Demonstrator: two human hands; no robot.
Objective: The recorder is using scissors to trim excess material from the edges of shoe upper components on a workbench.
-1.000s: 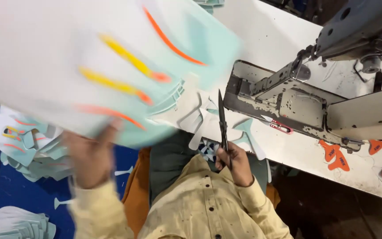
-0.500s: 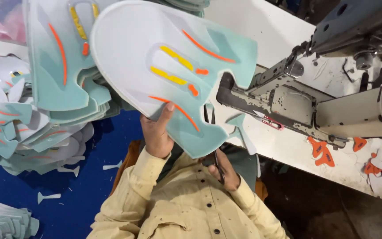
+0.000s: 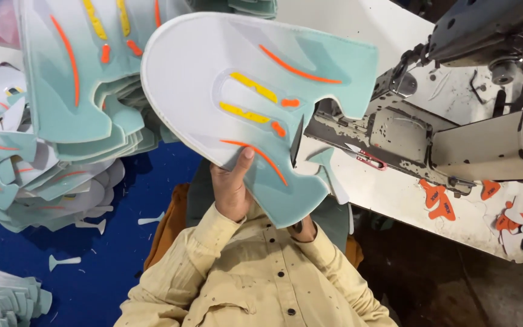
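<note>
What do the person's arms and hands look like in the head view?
Both arms wear long pale yellow shirt sleeves speckled with small dark spots, with buttoned cuffs. The left hand is bare, with no glove or ring visible. The right hand is mostly hidden; only a bare part shows.

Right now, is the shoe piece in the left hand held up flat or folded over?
Spread flat. The shoe piece shows its whole face and stripes, unfolded, pinched at its lower edge by the left hand.

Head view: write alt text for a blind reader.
A left hand holds up a mint and white shoe upper with orange and yellow stripes, beside a sewing machine. A stack of similar pieces lies left.
</note>
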